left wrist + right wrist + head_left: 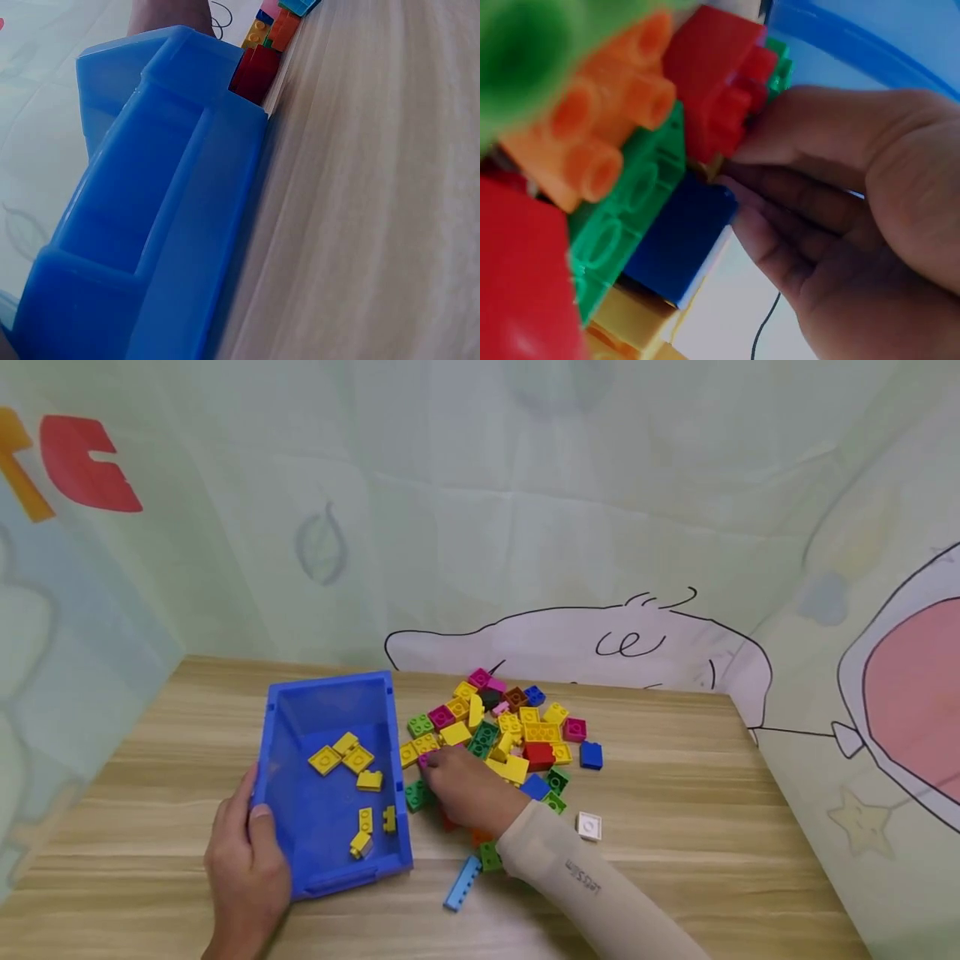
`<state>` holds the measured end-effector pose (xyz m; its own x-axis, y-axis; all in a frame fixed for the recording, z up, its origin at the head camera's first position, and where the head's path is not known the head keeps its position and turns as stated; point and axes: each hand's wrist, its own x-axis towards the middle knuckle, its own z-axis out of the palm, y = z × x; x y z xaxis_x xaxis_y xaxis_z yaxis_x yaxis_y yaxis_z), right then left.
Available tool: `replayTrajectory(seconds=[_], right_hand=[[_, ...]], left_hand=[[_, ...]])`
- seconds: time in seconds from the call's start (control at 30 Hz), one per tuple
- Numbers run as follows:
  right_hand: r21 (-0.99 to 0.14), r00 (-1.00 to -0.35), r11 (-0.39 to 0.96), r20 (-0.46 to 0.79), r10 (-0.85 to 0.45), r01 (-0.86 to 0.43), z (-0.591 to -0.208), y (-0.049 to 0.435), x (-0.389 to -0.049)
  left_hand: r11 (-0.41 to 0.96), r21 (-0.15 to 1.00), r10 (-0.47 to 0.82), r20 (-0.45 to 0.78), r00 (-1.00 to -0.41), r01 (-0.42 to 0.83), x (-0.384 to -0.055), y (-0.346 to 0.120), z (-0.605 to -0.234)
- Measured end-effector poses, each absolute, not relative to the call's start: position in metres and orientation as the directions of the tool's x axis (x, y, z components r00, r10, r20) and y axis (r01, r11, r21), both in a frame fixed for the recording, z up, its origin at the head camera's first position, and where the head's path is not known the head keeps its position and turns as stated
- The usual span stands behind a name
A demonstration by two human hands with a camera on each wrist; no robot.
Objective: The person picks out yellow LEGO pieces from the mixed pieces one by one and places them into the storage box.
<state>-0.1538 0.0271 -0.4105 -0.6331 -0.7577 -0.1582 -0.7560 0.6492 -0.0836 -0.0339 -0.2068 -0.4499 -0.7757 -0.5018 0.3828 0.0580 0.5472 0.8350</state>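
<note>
Several boxed yellow bricks (358, 760) show only in head view; left grip (247, 857) clasps blue box (318, 818), right grip's (474, 785) hold unclear.

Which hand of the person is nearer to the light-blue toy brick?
Right. The right hand is at the brick pile, just beyond the light-blue brick; the left hand grips the left wall of the blue bin, farther off.

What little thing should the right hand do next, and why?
Maybe pinch the square yellow plastic brick near the right hand, ready for the rectangular blue plastic box: only yellow bricks show inside it, and the left hand holds its side.
</note>
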Motion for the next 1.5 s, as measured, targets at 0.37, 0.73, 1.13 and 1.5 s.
replayTrajectory(seconds=[0.37,0.73,1.13,1.5], right_hand=[[-0.096,-0.614,0.630,-0.153,-0.774,-0.771,-0.416,0.032,-0.151],[-0.289,-0.611,0.570,0.074,-0.788,-0.769,-0.360,0.053,-0.147],[-0.302,-0.412,0.318,0.333,-0.848,-0.899,-0.322,0.032,-0.118],[-0.262,-0.349,0.287,0.232,-0.908,-0.921,-0.340,0.000,-0.109]], left_hand=[[0.544,0.836,-0.500,0.392,-0.772,0.072,-0.035,-0.207,-0.450],[0.542,0.837,-0.498,0.387,-0.776,0.069,-0.036,-0.207,-0.448],[0.541,0.839,-0.500,0.382,-0.777,0.065,-0.034,-0.207,-0.451],[0.558,0.825,-0.498,0.417,-0.760,0.087,-0.034,-0.208,-0.451]])
